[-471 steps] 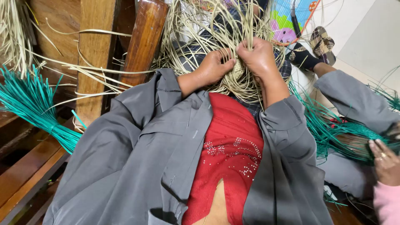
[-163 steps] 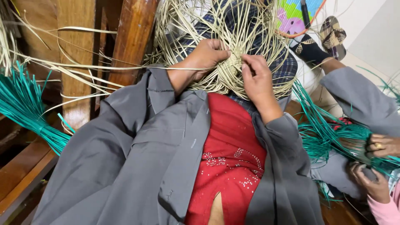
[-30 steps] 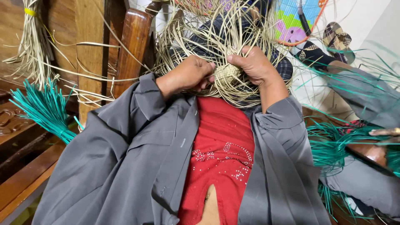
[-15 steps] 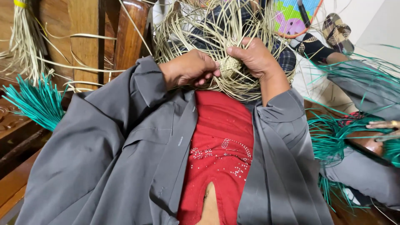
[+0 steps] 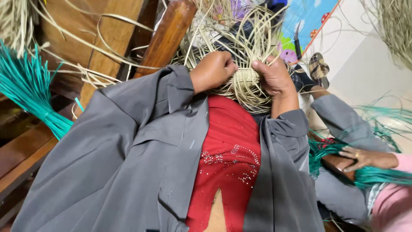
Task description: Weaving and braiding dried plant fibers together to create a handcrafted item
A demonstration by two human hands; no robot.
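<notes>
The left hand point(image 5: 213, 71) is closed in a fist on the straw weave point(image 5: 249, 77), and the right hand point(image 5: 274, 77) pinches the same weave from the other side. The weave is just above the red shirt point(image 5: 229, 150). Left of the shirt lies a teal bundle point(image 5: 30, 92). Right of it, another person's hand point(image 5: 365, 158) rests on teal strands point(image 5: 382, 176).

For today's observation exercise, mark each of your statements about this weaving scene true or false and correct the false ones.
1. Both hands, left hand and right hand, grip the pale straw weave. True.
2. The bundle of strips on the left is red. False: it is teal green.
3. The person wears a grey jacket over a red top. True.
4. Another person's hand holds scissors. False: it rests on green strips.
</notes>
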